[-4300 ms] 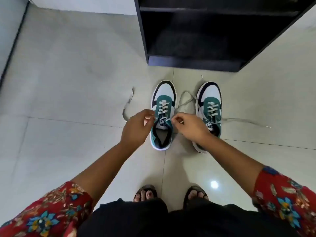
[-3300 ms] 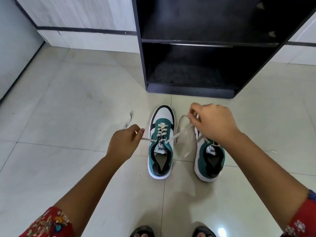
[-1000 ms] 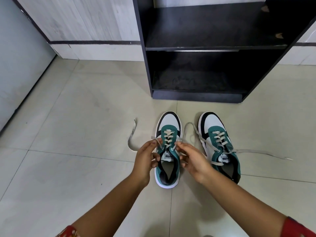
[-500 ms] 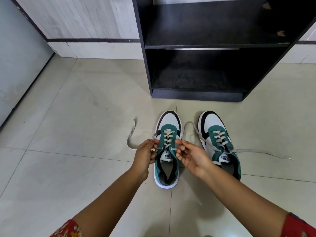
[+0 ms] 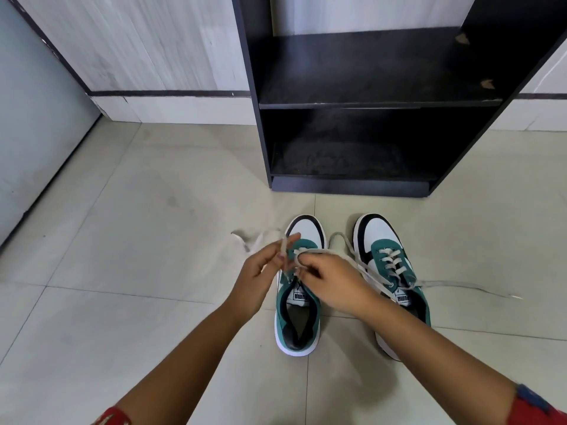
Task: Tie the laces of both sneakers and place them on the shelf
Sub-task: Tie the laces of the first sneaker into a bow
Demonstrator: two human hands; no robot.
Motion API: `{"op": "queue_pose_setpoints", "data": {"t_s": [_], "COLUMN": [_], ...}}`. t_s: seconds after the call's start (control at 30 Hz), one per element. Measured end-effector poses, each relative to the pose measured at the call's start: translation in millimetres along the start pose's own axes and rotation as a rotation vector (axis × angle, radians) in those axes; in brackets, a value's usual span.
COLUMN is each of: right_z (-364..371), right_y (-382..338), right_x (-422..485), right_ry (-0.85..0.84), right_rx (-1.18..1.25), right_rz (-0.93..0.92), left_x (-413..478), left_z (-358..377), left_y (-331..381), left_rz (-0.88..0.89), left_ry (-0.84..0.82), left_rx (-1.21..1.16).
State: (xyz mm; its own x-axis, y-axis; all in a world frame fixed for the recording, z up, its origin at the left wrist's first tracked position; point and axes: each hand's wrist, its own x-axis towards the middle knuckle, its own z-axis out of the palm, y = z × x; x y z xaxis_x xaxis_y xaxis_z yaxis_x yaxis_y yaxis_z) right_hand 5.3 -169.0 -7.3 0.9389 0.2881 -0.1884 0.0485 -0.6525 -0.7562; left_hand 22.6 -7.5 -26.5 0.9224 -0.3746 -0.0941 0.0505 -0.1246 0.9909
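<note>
Two green, white and black sneakers stand side by side on the tiled floor, toes toward the black shelf (image 5: 368,102). Over the left sneaker (image 5: 299,317) both hands meet. My left hand (image 5: 260,277) pinches one end of its grey lace (image 5: 310,251). My right hand (image 5: 331,286) grips the other end, which loops over my fingers. The lace's free tail is blurred to the left. The right sneaker (image 5: 386,265) has its laces loose, one end trailing across the floor to the right (image 5: 469,285).
The shelf has two open compartments, both bare. A pale wall panel (image 5: 153,47) with a dark stripe runs behind it. A grey door or panel (image 5: 36,124) stands at the left. Red patterned sleeves show at the bottom corners.
My hands have risen and closed together over the left sneaker's tongue. The lace now loops over my right fingers, and the left tail has lifted off the floor.
</note>
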Motion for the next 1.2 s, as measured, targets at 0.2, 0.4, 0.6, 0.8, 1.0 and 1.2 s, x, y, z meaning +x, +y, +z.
{"op": "queue_pose_setpoints", "data": {"t_s": [0.2, 0.4, 0.6, 0.8, 1.0, 1.2], "right_z": [-21.4, -27.3, -15.1, -26.9, -6.7, 40.8], "right_y": [-13.0, -12.1, -17.8, -1.9, 6.8, 14.8], "right_x": [-5.6, 8.6, 20.0, 2.5, -21.7, -29.0], "right_ry": [-0.066, -0.349, -0.485, -0.076, 0.235, 0.295], "right_rx": [-0.175, -0.181, -0.074, -0.065, 0.115, -0.187], "right_rz": [0.003, 0.279, 0.164, 0.090, -0.009, -0.003], "left_x": [4.9, 6.7, 9.9, 8.6, 6.5, 10.9], "left_z": [2.4, 11.4, 11.8, 2.9, 3.5, 12.7], "left_y": [1.4, 2.7, -3.2, -10.2, -3.7, 4.8], "left_rz": [0.045, 0.011, -0.005, 0.189, 0.279, 0.011], "left_ry": [-0.104, -0.035, -0.040, -0.069, 0.155, 0.216], "left_rx": [0.099, -0.078, 0.007, 0.375, 0.381, 0.322]}}
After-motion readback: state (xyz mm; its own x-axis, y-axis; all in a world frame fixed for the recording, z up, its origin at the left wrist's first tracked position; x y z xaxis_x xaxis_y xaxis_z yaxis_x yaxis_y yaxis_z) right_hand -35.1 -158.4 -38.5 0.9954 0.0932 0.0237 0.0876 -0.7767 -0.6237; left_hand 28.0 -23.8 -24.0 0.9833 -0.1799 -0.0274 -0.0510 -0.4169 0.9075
